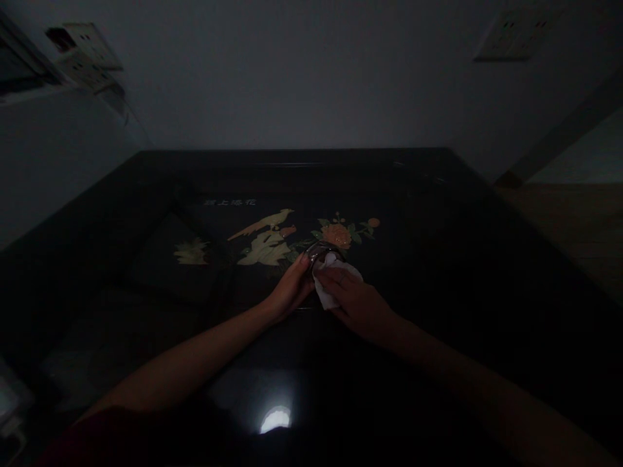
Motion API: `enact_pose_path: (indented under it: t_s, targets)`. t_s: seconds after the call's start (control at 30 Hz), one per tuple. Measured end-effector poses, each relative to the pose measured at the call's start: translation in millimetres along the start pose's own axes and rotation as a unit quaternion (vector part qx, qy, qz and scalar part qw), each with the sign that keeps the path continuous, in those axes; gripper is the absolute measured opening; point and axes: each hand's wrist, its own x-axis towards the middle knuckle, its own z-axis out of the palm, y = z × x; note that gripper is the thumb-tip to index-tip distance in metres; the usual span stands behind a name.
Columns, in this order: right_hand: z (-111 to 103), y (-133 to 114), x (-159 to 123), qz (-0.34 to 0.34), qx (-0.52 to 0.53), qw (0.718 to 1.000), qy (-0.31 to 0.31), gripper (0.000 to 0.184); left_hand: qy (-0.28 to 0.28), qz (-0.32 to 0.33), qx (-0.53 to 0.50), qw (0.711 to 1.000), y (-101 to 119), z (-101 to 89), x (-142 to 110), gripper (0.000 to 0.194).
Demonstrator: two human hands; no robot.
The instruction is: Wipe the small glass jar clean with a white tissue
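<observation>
In the dim head view, a small round glass with a shiny rim is held over the middle of the dark tabletop. The fingers of my left hand are closed around its left side. My right hand grips a white tissue and presses it against the near right side and opening of the glass. Both hands and the tissue hide much of the glass, so its depth and exact kind are hard to make out.
The glossy black table carries inlaid flowers, a bird and pale characters. Its far edge meets a grey wall. Wall sockets are at upper right, with a plugged adapter at upper left. A lamp reflection shines near the front.
</observation>
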Motion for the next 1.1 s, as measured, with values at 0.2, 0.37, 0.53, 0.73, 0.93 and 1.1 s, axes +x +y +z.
enact_pose_path:
  t_s: [0.2,0.37,0.53,0.73,0.93,1.1]
  targets:
    - [-9,0,1,-0.022,-0.143,0.989,0.015,0.042,0.002,0.005,-0.011,1.0,-1,2.0,2,0.044]
    - [-9,-2,0,-0.024,-0.152,0.988,0.026,0.04,0.006,0.002,-0.005,1.0,-2,3.1,2,0.043]
    - [-2,-2,1,-0.004,-0.124,0.992,0.035,0.041,-0.011,0.005,-0.008,1.0,-4,-2.0,3,0.041]
    - [9,-5,1,0.036,-0.03,0.998,0.043,0.051,-0.019,0.012,0.013,1.0,-4,-5.2,2,0.041]
    - [19,-10,-3,0.06,0.135,0.988,0.045,0.059,-0.026,0.013,0.047,0.998,0,-0.1,-2,0.048]
    - [24,-18,-6,0.083,0.298,0.949,0.061,0.073,-0.017,0.007,0.056,0.998,2,1.3,-3,0.051]
